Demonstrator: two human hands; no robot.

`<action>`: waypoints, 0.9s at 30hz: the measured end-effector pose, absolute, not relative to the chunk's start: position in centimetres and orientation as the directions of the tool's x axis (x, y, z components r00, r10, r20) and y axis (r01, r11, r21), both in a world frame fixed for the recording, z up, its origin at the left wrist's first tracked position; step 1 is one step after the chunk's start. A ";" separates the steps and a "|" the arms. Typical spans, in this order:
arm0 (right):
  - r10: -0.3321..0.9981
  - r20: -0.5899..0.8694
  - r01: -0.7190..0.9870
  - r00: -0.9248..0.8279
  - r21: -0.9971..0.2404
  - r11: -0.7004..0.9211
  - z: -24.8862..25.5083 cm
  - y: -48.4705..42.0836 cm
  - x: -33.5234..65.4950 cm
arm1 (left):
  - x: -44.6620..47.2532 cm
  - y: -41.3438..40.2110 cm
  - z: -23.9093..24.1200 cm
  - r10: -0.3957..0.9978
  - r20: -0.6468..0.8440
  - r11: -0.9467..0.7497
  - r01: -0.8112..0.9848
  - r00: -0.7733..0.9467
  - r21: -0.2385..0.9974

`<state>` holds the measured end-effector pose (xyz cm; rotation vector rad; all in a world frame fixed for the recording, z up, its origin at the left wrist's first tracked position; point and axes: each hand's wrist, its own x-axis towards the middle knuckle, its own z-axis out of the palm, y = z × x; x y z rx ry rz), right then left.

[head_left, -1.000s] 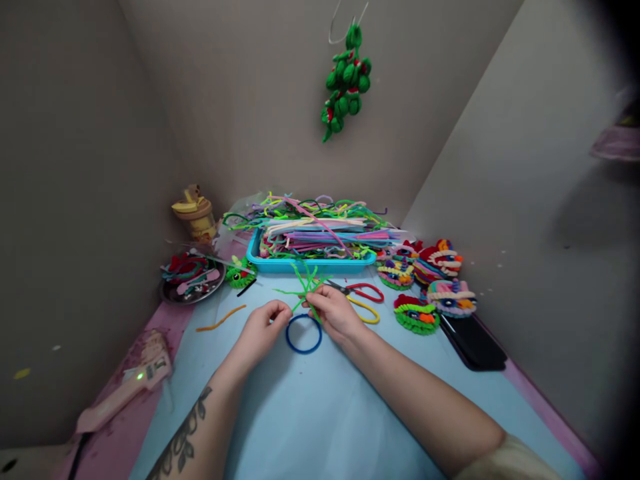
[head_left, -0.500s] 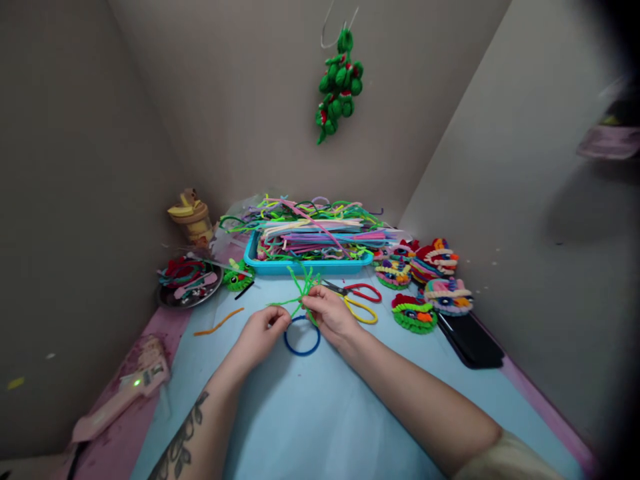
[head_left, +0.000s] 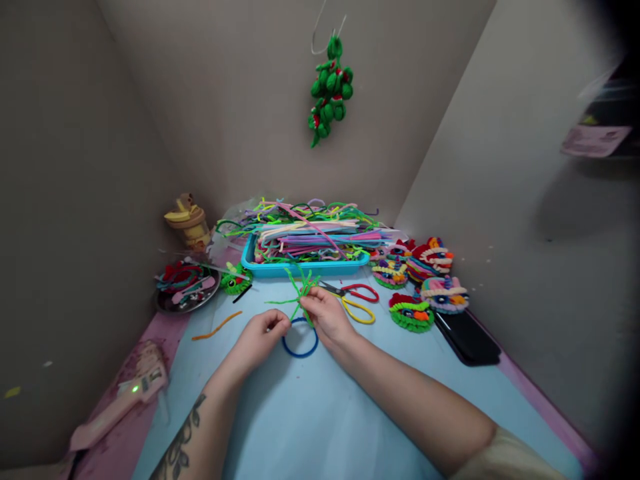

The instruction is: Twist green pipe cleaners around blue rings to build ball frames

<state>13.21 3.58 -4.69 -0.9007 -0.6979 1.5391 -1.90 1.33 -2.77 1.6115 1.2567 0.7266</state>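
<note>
Right hand (head_left: 325, 315): green stems (head_left: 299, 288) pinched, unchanged. Left hand (head_left: 263, 333): closed on stem end beside blue ring (head_left: 300, 338); positions barely altered.

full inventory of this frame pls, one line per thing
green pipe cleaners: a few, bright green, pinched in both hands above the ring
ring: 1, blue, on the mat between the hands
tray: 1, turquoise, back centre, piled with mixed-colour pipe cleaners
scissors: 1, red handles, right of the hands
yellow loop: 1, yellow, by the scissors
finished pieces: about five, multicolour, right of the tray
black slab: 1, black, right edge
orange pipe cleaner: 1, orange, left of the hands
metal dish: 1, silver, back left, holding scraps
glue gun: 1, pink, front left
hanging ornament: 1, green and red, on the wall
mat: 1, light blue, covers the table
left hand: 1, closed on the green strands
right hand: 1, closed on them too
</note>
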 end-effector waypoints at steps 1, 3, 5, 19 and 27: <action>0.986 -0.163 -0.522 -0.037 -0.838 -0.158 -4.7 3.6 13.2 | -1.9 1.3 -2.8 0.946 -0.096 -0.033 0.389 0.308 0.921; 0.987 -0.157 -0.517 -0.032 -0.843 -0.150 -4.7 3.6 13.2 | -1.8 1.3 -2.9 0.949 -0.100 -0.014 0.356 0.300 0.934; 0.991 -0.131 -0.512 -0.015 -0.851 -0.120 -4.7 3.7 13.3 | -2.0 1.3 -2.8 0.961 -0.098 0.020 0.286 0.259 0.958; 0.986 -0.032 -0.245 -0.166 -0.967 -0.073 -3.1 2.4 15.9 | 0.4 1.1 -0.6 0.961 -0.089 0.011 0.284 0.261 0.959; 0.997 -0.015 -0.230 -0.077 -0.973 -0.032 -4.1 1.8 18.8 | 3.9 1.8 -1.1 0.958 -0.137 0.077 0.237 0.250 0.968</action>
